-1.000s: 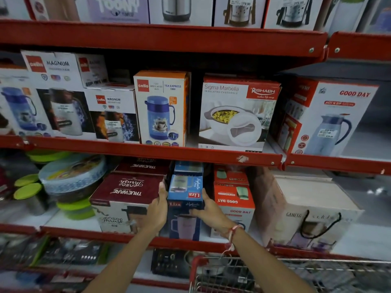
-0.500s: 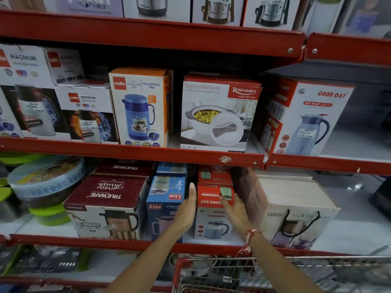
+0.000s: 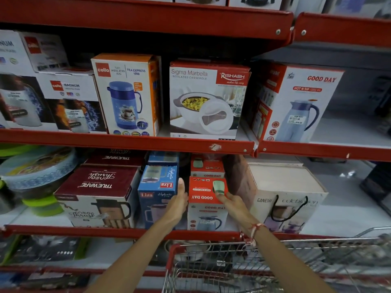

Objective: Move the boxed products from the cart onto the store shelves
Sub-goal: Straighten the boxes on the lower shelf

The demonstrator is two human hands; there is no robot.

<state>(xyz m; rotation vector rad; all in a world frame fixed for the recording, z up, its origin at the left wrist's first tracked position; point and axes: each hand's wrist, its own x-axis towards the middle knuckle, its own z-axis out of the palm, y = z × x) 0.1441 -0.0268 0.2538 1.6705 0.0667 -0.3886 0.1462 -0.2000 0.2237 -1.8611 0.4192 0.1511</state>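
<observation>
One view only, from the head, and it's facing straight into the red store shelves (image 3: 127,142), tipped slightly down. We're close in, boxes filling the frame, both forearms reaching forward from the bottom edge, the wire cart (image 3: 211,269) right below us.

A stack of round containers (image 3: 36,176) with green lids (image 3: 41,205) sits at the far left, beside the maroon packaging.

Top-shelf boxes (image 3: 203,0) cut off by upper edge, cart (image 3: 275,265) cropped at bottom and blurred, lowest-shelf goods (image 3: 48,250) too blurred to identify
</observation>
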